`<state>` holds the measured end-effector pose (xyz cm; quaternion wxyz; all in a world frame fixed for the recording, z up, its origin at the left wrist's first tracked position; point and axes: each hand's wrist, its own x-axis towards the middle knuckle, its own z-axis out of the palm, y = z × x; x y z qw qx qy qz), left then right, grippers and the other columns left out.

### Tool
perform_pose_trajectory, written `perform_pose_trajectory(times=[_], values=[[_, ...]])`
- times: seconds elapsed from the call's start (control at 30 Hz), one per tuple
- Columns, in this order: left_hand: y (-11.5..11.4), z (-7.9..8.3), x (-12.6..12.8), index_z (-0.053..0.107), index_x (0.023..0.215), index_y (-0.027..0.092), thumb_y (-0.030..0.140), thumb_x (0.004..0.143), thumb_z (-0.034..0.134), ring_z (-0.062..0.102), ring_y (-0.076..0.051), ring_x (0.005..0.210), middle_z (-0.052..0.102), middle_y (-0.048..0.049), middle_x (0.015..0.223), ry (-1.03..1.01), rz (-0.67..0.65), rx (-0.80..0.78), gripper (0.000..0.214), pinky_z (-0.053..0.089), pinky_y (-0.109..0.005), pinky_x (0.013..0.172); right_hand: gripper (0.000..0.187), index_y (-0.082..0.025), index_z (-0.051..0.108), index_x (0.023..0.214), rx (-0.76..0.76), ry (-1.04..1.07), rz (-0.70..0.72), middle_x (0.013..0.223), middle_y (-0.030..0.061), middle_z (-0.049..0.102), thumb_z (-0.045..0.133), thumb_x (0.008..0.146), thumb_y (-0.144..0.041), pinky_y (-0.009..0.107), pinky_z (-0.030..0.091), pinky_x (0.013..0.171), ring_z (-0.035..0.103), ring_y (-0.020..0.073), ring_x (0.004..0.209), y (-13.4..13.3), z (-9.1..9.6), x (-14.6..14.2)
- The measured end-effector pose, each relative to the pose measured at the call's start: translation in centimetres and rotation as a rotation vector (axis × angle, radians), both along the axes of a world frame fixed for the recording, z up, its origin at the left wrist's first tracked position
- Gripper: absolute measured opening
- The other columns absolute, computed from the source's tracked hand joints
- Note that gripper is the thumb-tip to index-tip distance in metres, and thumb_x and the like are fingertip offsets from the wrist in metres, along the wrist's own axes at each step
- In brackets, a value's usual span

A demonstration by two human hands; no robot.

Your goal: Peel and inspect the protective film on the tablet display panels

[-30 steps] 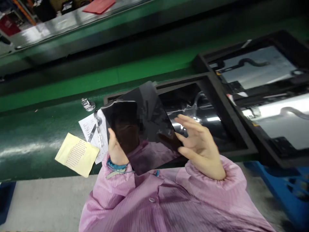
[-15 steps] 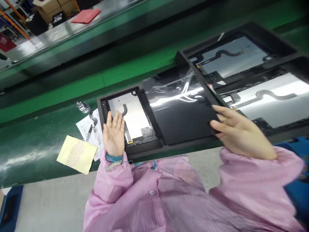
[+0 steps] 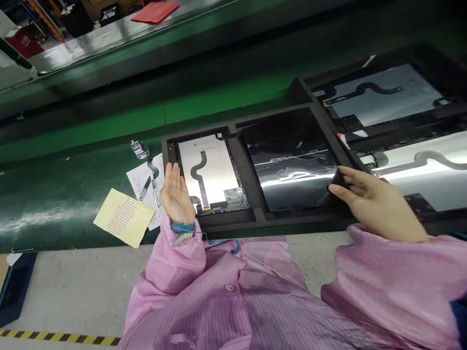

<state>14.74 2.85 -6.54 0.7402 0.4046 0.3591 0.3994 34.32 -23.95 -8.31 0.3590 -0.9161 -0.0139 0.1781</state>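
Observation:
My right hand (image 3: 375,201) pinches the lower right corner of a glossy black film sheet (image 3: 288,160), which bends up between thumb and fingers. The rest of the sheet lies over the right compartment of a black foam tray (image 3: 260,218). What is under it is hidden. My left hand (image 3: 178,197) is open, palm up and fingers stretched, at the tray's left edge, holding nothing. Behind its fingertips, in the left compartment, sits a silver-backed display panel (image 3: 215,167) with a wavy dark flex cable (image 3: 199,175) and a small circuit board along its edge.
A second black tray (image 3: 301,90) on the right holds more silver-backed panels (image 3: 386,95). Left of the trays, on the green bench (image 3: 73,194), lie a yellow sticker sheet (image 3: 124,218), a printed paper (image 3: 136,177), tweezers (image 3: 145,188) and a small metal-and-clear-disc item (image 3: 139,149).
The black sheet has come down flatter over its compartment, its held corner now bent up. The view has shifted, so the bench and trays appear differently placed. My left hand stays open.

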Motion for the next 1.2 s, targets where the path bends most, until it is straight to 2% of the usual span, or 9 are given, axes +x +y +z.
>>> perform_pose_trajectory(times=[0.27,0.4,0.53,0.67,0.77,0.87,1.03,1.1,1.2], values=[[-0.4,-0.4,-0.2,0.04,0.15,0.011,0.037,0.093,0.026,0.038,-0.014,0.149,0.043,-0.0115,0.159,0.038,0.046,0.058,0.064,0.021,-0.03,0.127,0.064,-0.014,0.055,0.143,-0.163,0.055,0.006,0.128,0.0161,0.06,0.063,0.081,-0.028,0.039,0.047,0.102,0.061,0.0233,0.103,1.6,2.4,-0.7],[-0.4,-0.8,-0.2,0.046,0.145,0.011,0.032,0.092,0.034,0.041,-0.014,0.147,0.046,-0.0116,0.157,0.075,0.07,0.043,0.058,0.025,-0.028,0.126,0.075,-0.006,0.052,0.145,-0.265,-0.042,0.082,0.13,0.0221,0.058,0.065,0.077,-0.034,0.048,0.043,0.108,0.058,0.0338,0.112,1.5,2.0,-1.1],[-0.4,-1.3,-0.3,0.05,0.142,0.012,0.03,0.091,0.04,0.041,-0.016,0.147,0.047,-0.0111,0.156,0.077,0.075,0.051,0.055,0.028,-0.029,0.125,0.081,0.006,0.046,0.146,-0.339,-0.208,0.142,0.135,0.033,0.047,0.053,0.081,-0.042,0.062,0.031,0.113,0.038,0.0489,0.134,2.9,2.5,-3.2],[-0.5,-1.6,-0.3,0.056,0.137,0.018,0.031,0.091,0.042,0.04,-0.016,0.148,0.05,-0.0065,0.154,0.08,0.062,0.083,0.05,0.026,-0.031,0.126,0.074,-0.001,0.052,0.14,-0.172,-0.322,0.364,0.128,0.026,0.053,0.045,0.085,-0.05,0.058,0.033,0.113,0.044,0.0419,0.128,8.0,2.4,-5.7],[-0.5,-1.7,-0.3,0.058,0.135,0.019,0.033,0.09,0.044,0.04,-0.018,0.148,0.051,-0.0058,0.154,0.086,0.057,0.109,0.049,0.026,-0.032,0.127,0.077,-0.011,0.051,0.141,-0.058,-0.215,0.545,0.118,0.0169,0.059,0.058,0.082,-0.06,0.049,0.044,0.105,0.054,0.0329,0.114,12.7,1.0,-6.5],[-0.5,-1.7,-0.3,0.056,0.137,0.017,0.034,0.089,0.048,0.04,-0.019,0.148,0.049,-0.0078,0.155,0.098,0.048,0.123,0.052,0.027,-0.033,0.126,0.09,-0.01,0.049,0.139,-0.011,-0.119,0.568,0.108,0.0161,0.059,0.07,0.072,-0.066,0.046,0.048,0.093,0.056,0.0311,0.103,15.6,-0.3,-6.2],[-0.4,-1.8,-0.3,0.053,0.141,0.021,0.033,0.091,0.046,0.038,-0.018,0.149,0.045,-0.0056,0.158,0.11,0.054,0.103,0.052,0.028,-0.033,0.126,0.077,-0.012,0.06,0.113,0.074,0.024,0.526,0.081,0.0051,0.056,0.079,0.062,-0.067,0.034,0.045,0.073,0.053,0.0174,0.073,15.8,-0.3,-4.9],[-0.4,-1.6,-0.3,0.053,0.141,0.021,0.031,0.091,0.045,0.036,-0.018,0.15,0.044,-0.0047,0.159,0.105,0.053,0.083,0.051,0.027,-0.034,0.127,0.071,-0.013,0.058,0.098,0.159,0.07,0.518,0.084,0.006,0.058,0.08,0.058,-0.068,0.033,0.047,0.071,0.054,0.0167,0.074,15.6,0.4,-4.6],[-0.3,-0.8,-0.7,0.053,0.14,0.021,0.028,0.092,0.042,0.035,-0.015,0.151,0.042,-0.0051,0.16,0.069,0.03,0.05,0.05,0.024,-0.032,0.128,0.072,-0.016,0.05,0.1,0.361,0.142,0.532,0.094,0.0079,0.063,0.075,0.061,-0.071,0.033,0.053,0.073,0.062,0.0187,0.083,15.1,2.5,-4.4]])
